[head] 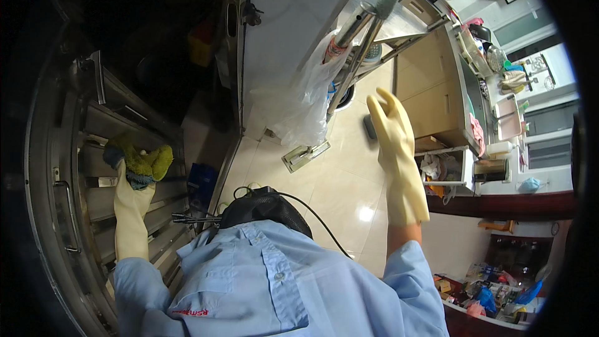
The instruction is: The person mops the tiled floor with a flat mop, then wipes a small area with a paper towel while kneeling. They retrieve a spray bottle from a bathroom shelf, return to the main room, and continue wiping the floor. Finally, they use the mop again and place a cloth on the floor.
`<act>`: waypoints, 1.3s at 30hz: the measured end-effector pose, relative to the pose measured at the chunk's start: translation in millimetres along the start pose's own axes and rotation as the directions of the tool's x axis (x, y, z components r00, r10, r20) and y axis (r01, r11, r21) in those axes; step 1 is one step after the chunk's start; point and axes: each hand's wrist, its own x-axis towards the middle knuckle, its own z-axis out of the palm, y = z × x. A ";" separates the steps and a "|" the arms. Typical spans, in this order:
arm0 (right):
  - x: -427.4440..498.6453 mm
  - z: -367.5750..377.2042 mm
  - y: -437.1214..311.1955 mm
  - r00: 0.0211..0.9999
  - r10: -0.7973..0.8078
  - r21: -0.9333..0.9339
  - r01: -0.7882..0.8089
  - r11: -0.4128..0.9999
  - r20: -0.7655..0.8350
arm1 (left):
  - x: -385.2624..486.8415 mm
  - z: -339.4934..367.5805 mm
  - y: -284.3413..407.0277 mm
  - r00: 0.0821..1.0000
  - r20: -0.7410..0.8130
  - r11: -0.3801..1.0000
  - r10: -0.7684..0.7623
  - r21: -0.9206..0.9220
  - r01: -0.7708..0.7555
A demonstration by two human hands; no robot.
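Note:
My left hand (133, 203), in a cream rubber glove, is at the left and grips a yellow-green and blue-grey cleaning cloth (152, 161). The cloth hides most of the fingers. It lies at a dark metal panel with slats (161, 213); whether it presses on them I cannot tell. A metal bar handle (70, 215) is fixed to the panel's frame, left of that arm. My right hand (390, 126), gloved alike, is raised over the tiled floor with its fingers apart and nothing in it.
A flat mop head (306, 155) rests on the tiles (299, 192) ahead. Beside a pale door (285, 23) stand metal poles (353, 70) and a clear plastic bag (304, 98). Beige cabinets (426, 98) line the right side. A cluttered surface (496, 295) lies at lower right.

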 end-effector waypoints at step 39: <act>-46.3 77.3 -35.1 0.999 -0.030 0.085 0.032 0.996 -0.031 | 73.9 -15.3 80.9 0.980 0.166 0.779 -0.111 0.627 -0.018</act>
